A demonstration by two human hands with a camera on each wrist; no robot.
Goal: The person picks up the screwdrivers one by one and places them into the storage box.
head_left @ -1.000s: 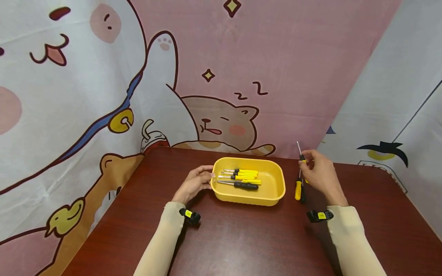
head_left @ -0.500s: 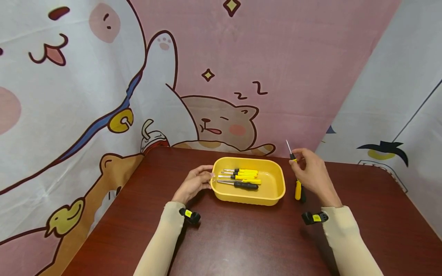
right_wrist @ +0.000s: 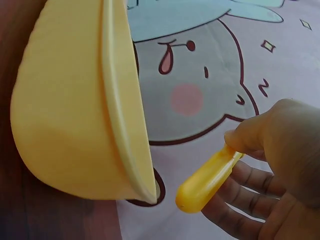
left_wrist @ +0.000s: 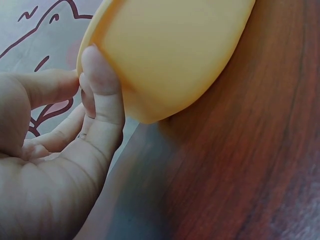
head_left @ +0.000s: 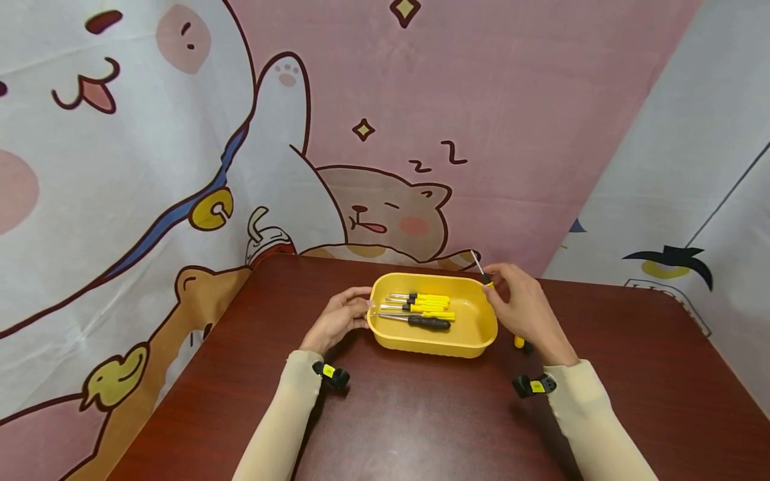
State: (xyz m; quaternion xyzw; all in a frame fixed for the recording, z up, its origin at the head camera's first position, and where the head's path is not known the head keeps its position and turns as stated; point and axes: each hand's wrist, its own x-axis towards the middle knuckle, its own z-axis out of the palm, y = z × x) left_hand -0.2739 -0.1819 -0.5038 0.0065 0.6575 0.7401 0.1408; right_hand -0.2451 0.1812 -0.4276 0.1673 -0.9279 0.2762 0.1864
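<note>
My left hand pinches the left end of a yellow plastic tray, thumb on the outside in the left wrist view. Inside the tray lie several screwdrivers with yellow handles and one with a black handle, their shafts pointing left. At the tray's right rim, my right hand holds another screwdriver by the neck end, its metal tip pointing up and away. In the right wrist view the yellow handle hangs below thumb and fingers, beside the tray wall.
Right of the tray, a yellow handle end and a dark one lie on the reddish-brown table, partly hidden by my right hand. A printed cartoon cloth hangs behind the table's far edge.
My right hand has carried the screwdriver left, from above the tools on the table to the tray's right rim. The left hand and the tray have stayed put.
</note>
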